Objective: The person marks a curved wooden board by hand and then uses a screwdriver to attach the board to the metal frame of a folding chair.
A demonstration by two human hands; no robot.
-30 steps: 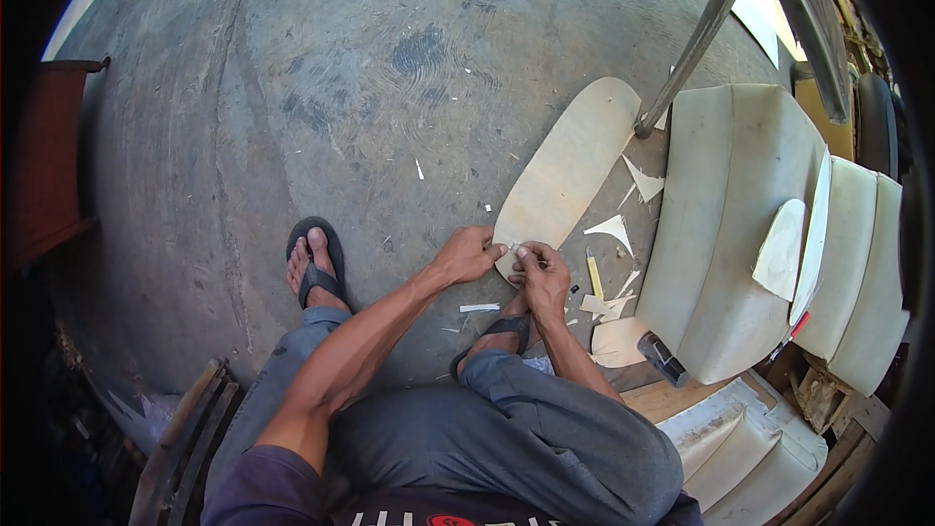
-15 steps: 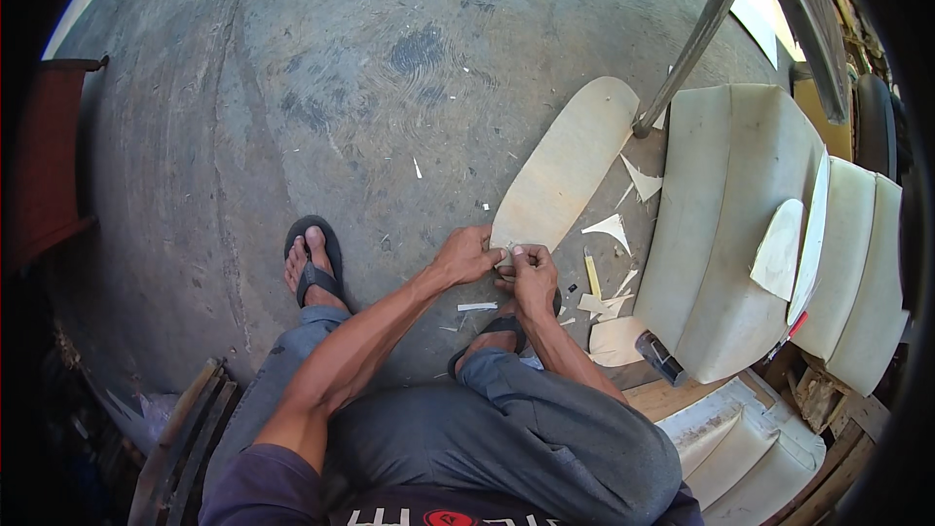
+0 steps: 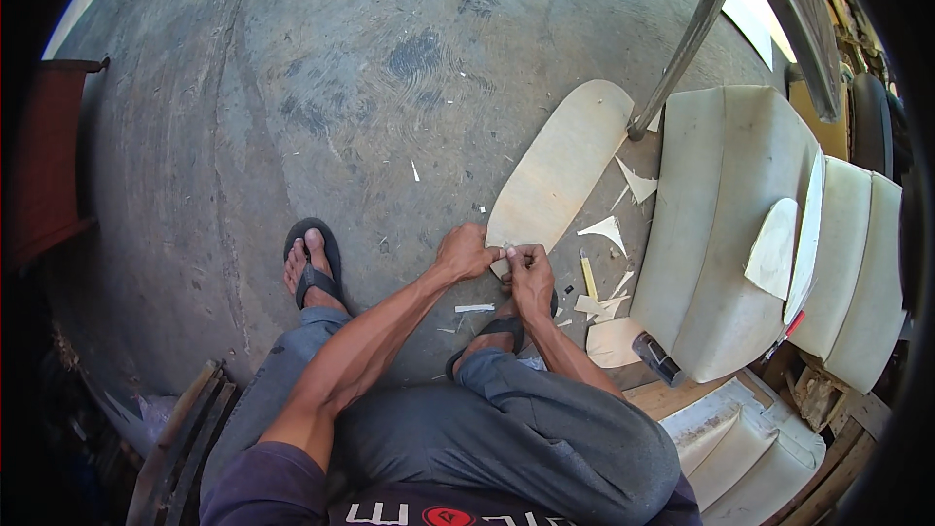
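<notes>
My left hand (image 3: 466, 251) is closed on the left edge of an elongated pale board (image 3: 567, 156) with rounded ends, near its lower end. My right hand (image 3: 527, 275) pinches that same end just to the right, thumbs almost touching; any small thing between the fingertips is too small to make out. Beside them lie a yellow cutter knife (image 3: 588, 277), pale triangular offcuts (image 3: 606, 232), a white strip (image 3: 474, 308) and a tan curved piece (image 3: 611, 341).
Cream padded cushions (image 3: 716, 224) stand on the right, with a loose white piece (image 3: 769, 248) and a red-handled tool (image 3: 794, 326). A metal leg (image 3: 687, 49) reaches down beside the board. A red panel (image 3: 44, 161) is at left, wooden slats (image 3: 180, 424) at lower left.
The board and both hands sit slightly further left in the picture than a second ago, as does much around them. My right hand's fingers have shifted a little on the board's end.
</notes>
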